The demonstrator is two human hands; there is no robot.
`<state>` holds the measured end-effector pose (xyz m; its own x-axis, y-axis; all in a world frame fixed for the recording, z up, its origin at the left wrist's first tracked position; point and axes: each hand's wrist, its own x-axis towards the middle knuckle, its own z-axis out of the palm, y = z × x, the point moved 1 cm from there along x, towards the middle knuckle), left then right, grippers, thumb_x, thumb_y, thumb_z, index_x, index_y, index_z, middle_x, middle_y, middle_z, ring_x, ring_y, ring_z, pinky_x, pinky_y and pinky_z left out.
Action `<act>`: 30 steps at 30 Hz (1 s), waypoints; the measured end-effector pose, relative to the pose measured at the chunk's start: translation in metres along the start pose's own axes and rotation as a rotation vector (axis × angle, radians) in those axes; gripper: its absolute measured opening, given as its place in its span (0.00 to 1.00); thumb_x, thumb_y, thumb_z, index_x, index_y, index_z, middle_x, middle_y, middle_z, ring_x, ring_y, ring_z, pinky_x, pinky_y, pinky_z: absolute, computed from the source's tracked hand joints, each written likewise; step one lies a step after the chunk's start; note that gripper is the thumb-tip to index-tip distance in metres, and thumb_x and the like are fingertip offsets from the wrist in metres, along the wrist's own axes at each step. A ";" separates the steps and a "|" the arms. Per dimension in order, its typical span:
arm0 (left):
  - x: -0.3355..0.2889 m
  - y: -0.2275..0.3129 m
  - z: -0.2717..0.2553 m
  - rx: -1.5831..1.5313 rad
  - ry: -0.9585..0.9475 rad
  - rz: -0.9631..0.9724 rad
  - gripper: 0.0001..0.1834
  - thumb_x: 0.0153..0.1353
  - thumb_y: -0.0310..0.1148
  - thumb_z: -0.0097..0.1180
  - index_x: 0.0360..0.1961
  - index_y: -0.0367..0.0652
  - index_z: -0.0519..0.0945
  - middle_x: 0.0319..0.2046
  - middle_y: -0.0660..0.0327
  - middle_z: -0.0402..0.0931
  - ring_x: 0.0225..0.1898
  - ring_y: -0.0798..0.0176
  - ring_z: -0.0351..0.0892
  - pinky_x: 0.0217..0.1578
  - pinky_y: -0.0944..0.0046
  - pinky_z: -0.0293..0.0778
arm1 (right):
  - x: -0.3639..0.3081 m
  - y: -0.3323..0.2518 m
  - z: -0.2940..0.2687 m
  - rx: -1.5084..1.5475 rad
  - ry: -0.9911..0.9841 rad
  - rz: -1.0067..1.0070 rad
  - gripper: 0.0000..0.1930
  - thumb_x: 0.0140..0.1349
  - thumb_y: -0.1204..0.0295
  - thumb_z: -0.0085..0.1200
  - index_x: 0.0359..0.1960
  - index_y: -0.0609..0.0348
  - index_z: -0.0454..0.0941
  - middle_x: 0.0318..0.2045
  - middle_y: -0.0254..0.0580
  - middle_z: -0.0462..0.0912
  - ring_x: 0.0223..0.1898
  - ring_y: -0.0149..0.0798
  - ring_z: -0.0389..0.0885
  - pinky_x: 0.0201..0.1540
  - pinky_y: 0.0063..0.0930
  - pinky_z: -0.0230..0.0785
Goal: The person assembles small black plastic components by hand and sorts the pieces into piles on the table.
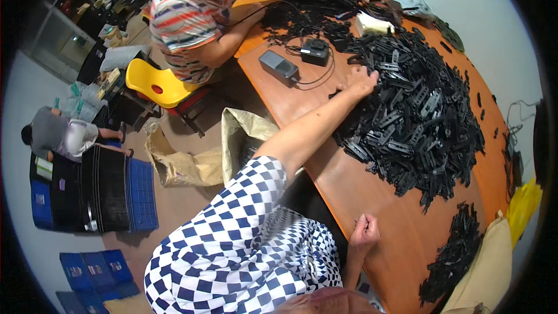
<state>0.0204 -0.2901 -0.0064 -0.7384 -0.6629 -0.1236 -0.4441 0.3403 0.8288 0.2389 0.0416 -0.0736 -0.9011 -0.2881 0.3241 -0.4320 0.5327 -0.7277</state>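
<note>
A large heap of long, slotted black plastic parts [407,122] covers much of the orange-brown table [349,177]. My left arm stretches across the table, and my left hand [359,83] is at the heap's near-left edge. Its fingers are bent down against the parts; whatever they grip is hidden. Close to my body, at the table edge, my right hand [365,231] is closed with the fingers curled in. Anything inside it is too small or too covered to make out.
Left of the heap lie a grey box-shaped device [279,68] and a black power adapter [314,52] with cables. A co-worker [186,23] reaches over more black parts at the far end. A smaller dark pile [453,253] lies at right. Open sacks [195,163] stand beside the table.
</note>
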 end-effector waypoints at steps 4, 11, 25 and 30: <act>-0.011 0.009 0.004 -0.007 -0.028 -0.017 0.32 0.62 0.59 0.38 0.61 0.53 0.64 0.65 0.55 0.54 0.66 0.45 0.53 0.58 0.28 0.46 | -0.003 0.005 0.001 -0.040 0.040 -0.028 0.04 0.63 0.76 0.51 0.32 0.65 0.73 0.20 0.37 0.75 0.21 0.26 0.71 0.25 0.20 0.64; -0.018 0.000 -0.004 -0.158 -0.065 0.015 0.33 0.62 0.60 0.37 0.63 0.53 0.64 0.65 0.55 0.55 0.66 0.44 0.53 0.59 0.32 0.49 | 0.000 -0.004 -0.004 0.071 0.002 0.078 0.04 0.60 0.76 0.53 0.32 0.65 0.74 0.20 0.41 0.73 0.20 0.35 0.69 0.24 0.30 0.64; -0.114 -0.091 0.003 -0.138 0.385 0.693 0.22 0.64 0.43 0.47 0.55 0.41 0.69 0.60 0.44 0.60 0.58 0.42 0.62 0.57 0.48 0.60 | 0.001 0.010 -0.002 0.055 -0.015 0.061 0.06 0.63 0.75 0.50 0.31 0.65 0.72 0.20 0.39 0.75 0.22 0.29 0.72 0.27 0.24 0.65; -0.133 -0.101 0.011 -0.078 0.374 0.571 0.26 0.64 0.47 0.46 0.57 0.42 0.68 0.62 0.44 0.57 0.63 0.41 0.56 0.60 0.47 0.54 | 0.003 -0.003 -0.007 0.016 -0.024 0.016 0.06 0.63 0.75 0.49 0.31 0.65 0.72 0.20 0.41 0.75 0.22 0.32 0.73 0.27 0.26 0.66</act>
<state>0.1582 -0.2287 -0.0798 -0.6152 -0.5846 0.5290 0.0106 0.6648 0.7470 0.2372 0.0447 -0.0662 -0.9066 -0.2992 0.2977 -0.4169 0.5245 -0.7423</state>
